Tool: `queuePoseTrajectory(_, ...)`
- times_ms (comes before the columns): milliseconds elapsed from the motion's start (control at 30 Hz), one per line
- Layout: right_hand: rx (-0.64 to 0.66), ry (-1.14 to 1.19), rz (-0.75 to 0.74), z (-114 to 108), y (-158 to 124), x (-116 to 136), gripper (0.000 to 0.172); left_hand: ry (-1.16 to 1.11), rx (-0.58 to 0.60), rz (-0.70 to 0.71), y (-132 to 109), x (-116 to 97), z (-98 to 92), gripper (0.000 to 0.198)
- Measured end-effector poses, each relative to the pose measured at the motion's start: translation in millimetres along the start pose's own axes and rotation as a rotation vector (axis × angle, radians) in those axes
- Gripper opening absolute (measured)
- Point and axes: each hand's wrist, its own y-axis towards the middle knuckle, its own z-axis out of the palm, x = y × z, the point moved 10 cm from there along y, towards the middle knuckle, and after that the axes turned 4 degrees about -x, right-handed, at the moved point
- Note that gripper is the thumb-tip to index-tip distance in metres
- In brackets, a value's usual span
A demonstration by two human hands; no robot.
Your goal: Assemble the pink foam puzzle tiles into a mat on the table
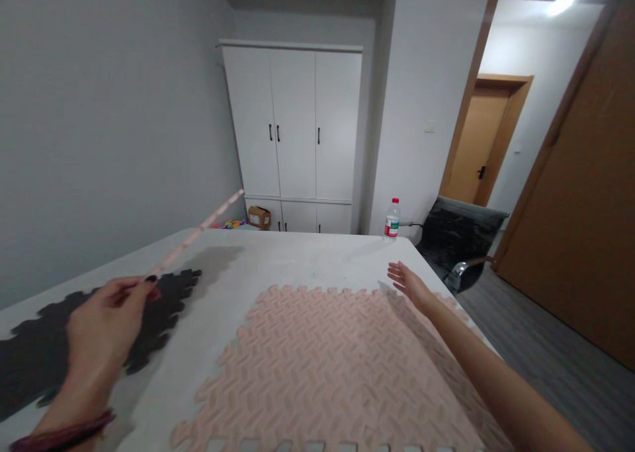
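Note:
My left hand (106,319) pinches one end of a thin pale-pink foam strip (198,231) between thumb and fingers. The strip slants up and away toward the cabinet, raised off the table. Beneath that hand lies a dark grey foam mat tile (34,339) with toothed edges, partly hidden by the hand and wrist. A large pink foam mat (317,366), textured and toothed along its edges, lies flat in front of me. My right hand (409,286) is held over the mat's far right part, fingers stretched out and holding nothing.
The white table (278,260) carries the mats. A plastic bottle (391,220) with a red cap stands at its far right corner. A black chair (461,240) is beside the right edge. A white cabinet (297,121), a cardboard box (259,217) and a wall on the left are beyond.

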Motion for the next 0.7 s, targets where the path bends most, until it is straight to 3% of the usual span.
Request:
queuePoseTrajectory(67,-0.012,0.096,0.026,-22,2,7,0.058,-0.290,0.143,0.097,-21,-67,41.4,0.025)
queuePoseTrajectory(167,-0.024,0.202,0.027,-54,2,19,0.060,-0.443,0.424,0.289,-65,-152,120.3,0.027)
queuePoseTrajectory(233,-0.053,0.297,0.020,-77,3,25,0.064,-0.480,0.589,0.410,-101,-193,173.0,0.027)
queuePoseTrajectory(300,-0.106,0.386,0.010,-104,5,26,0.068,-0.474,0.720,0.505,-138,-222,220.8,0.026)
queuePoseTrajectory(400,-0.234,0.330,0.039,-144,9,9,0.062,-0.410,0.881,0.623,-195,-246,278.1,0.024)
queuePoseTrajectory(467,-0.312,0.219,0.087,-164,11,-12,0.051,-0.345,0.956,0.690,-227,-251,305.0,0.024)
queuePoseTrajectory(567,-0.384,0.066,0.124,-181,16,-44,0.040,-0.234,0.998,0.755,-258,-250,331.9,0.025)
queuePoseTrajectory(700,-0.471,-0.171,0.067,-194,30,-65,0.049,-0.085,0.998,0.812,-273,-243,354.2,0.026)
